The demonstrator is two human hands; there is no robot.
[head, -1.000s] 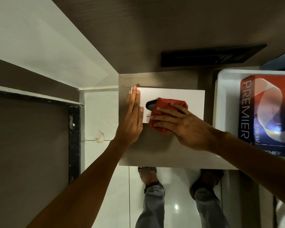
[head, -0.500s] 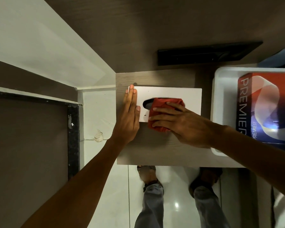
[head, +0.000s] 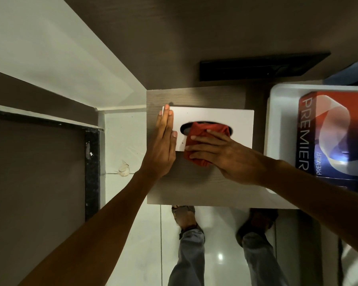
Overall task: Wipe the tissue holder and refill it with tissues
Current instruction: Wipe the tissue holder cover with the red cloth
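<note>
White plastic makes up the tissue holder (head: 215,120), which sits on a wooden shelf (head: 194,186) with a white tray (head: 277,124) just to its right. Inside the tray lies a red and blue tissue box (head: 331,137) (the word PREMIER reads along its side). Covering part of the holder's oval slot is a red cloth (head: 205,139), pressed flat under the spread fingers of the right hand (head: 227,155). The left hand (head: 163,145) lies open and flat against the holder's left edge.
</note>
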